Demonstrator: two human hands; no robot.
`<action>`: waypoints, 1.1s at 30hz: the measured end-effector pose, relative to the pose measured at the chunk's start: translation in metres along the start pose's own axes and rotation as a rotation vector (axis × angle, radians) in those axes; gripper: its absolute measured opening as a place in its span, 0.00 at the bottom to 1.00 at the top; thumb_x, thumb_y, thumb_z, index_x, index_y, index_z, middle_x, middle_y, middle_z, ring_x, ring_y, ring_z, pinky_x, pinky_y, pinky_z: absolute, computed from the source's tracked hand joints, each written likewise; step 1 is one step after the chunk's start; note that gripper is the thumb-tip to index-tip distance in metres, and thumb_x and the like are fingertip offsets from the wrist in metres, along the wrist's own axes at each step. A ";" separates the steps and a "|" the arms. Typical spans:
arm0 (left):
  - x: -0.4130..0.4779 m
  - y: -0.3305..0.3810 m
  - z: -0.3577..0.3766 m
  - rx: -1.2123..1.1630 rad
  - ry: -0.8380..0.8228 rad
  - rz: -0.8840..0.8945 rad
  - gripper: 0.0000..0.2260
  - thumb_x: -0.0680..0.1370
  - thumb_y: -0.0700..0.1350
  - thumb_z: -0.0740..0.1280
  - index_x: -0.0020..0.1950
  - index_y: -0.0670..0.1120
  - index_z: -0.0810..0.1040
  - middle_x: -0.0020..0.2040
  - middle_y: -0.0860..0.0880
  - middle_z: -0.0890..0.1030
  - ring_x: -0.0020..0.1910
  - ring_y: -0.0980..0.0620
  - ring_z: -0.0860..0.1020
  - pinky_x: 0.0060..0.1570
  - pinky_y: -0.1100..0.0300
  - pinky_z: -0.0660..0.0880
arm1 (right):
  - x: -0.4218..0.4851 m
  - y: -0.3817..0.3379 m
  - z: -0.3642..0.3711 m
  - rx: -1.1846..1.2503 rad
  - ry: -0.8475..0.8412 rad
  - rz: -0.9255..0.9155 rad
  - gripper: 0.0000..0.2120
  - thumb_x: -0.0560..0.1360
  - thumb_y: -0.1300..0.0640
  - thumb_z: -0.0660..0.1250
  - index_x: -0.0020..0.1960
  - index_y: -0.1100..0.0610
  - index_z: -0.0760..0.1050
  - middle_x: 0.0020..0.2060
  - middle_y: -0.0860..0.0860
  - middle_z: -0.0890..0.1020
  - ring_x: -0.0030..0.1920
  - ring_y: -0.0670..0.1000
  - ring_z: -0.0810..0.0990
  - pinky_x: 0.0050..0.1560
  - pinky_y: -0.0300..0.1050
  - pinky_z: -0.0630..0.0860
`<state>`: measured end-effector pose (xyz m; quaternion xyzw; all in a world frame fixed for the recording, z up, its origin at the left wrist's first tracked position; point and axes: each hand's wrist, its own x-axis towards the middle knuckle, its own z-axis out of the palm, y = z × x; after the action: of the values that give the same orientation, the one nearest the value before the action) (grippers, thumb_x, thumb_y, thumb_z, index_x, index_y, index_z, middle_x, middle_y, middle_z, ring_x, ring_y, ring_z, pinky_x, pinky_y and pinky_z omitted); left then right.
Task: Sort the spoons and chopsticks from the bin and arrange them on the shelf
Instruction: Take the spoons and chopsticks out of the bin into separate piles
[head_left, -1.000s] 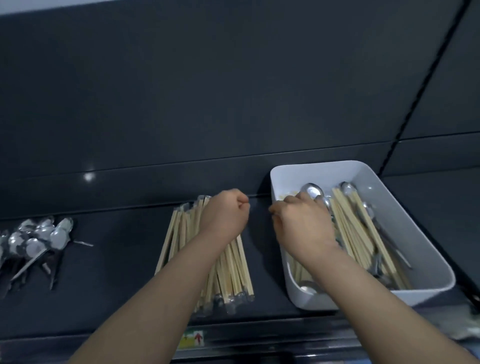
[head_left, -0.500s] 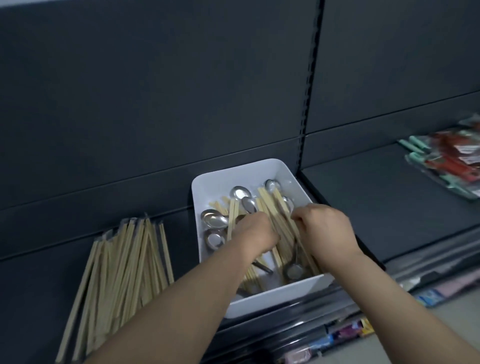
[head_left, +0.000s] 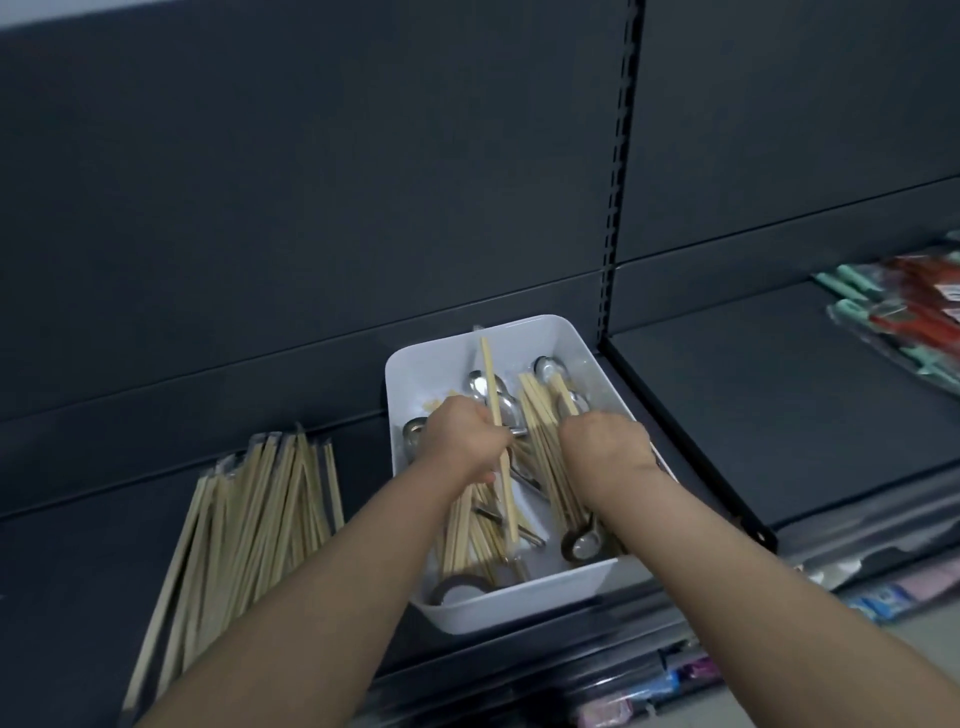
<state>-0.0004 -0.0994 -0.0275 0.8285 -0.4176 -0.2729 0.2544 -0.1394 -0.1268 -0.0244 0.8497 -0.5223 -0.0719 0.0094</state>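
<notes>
Head view. White bin (head_left: 597, 364) on dark shelf (head_left: 363, 467), far end close to the back panel (head_left: 311, 208), just left of the slotted upright post (head_left: 615, 182).

Inside bin: loose chopsticks (head_left: 540, 447) lying mostly lengthwise, mixed with metal spoons (head_left: 582, 543); spoon bowls at both the far and the near end.

Left hand (head_left: 462, 441) over the bin's left half, fingers curled and clamped on a single chopstick (head_left: 491, 374). Held steeply tilted, upper end near the far rim, lower end down among the bin's contents.

Right hand (head_left: 605, 441) over the bin's right half, back of hand up, fingers pointing down into the chopsticks and hidden. Cannot tell whether closed on anything.

Both hands apart, loose chopsticks between them.

Left of the bin, on the same shelf: pile of chopsticks (head_left: 249, 519), roughly parallel, fanning a little, near ends toward the shelf's front edge. Not touching the bin.

Next shelf bay to the right: packaged goods (head_left: 914, 322) in red and teal, blurred, at the frame edge.
</notes>
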 end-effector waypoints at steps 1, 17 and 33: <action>-0.001 -0.001 -0.002 0.019 0.002 0.013 0.05 0.72 0.41 0.66 0.35 0.46 0.74 0.29 0.47 0.79 0.26 0.48 0.82 0.44 0.52 0.82 | 0.004 -0.002 0.001 0.013 -0.023 0.014 0.19 0.76 0.65 0.61 0.66 0.59 0.69 0.60 0.54 0.78 0.60 0.56 0.78 0.52 0.46 0.75; -0.006 0.017 0.054 0.240 -0.119 0.056 0.05 0.73 0.38 0.67 0.38 0.41 0.73 0.38 0.44 0.81 0.41 0.45 0.83 0.40 0.55 0.82 | -0.013 0.039 -0.005 0.327 0.322 -0.071 0.12 0.73 0.58 0.60 0.56 0.53 0.73 0.40 0.50 0.78 0.44 0.58 0.78 0.36 0.44 0.65; -0.017 -0.034 -0.057 -0.275 0.121 0.029 0.18 0.74 0.47 0.71 0.32 0.47 0.64 0.29 0.47 0.65 0.29 0.49 0.67 0.34 0.56 0.70 | 0.014 -0.043 -0.030 0.584 0.230 -0.214 0.20 0.77 0.53 0.60 0.69 0.51 0.68 0.50 0.53 0.83 0.58 0.58 0.76 0.49 0.48 0.73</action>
<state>0.0481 -0.0569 -0.0039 0.7946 -0.3723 -0.2734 0.3940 -0.0913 -0.1216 0.0001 0.8692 -0.4240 0.1768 -0.1831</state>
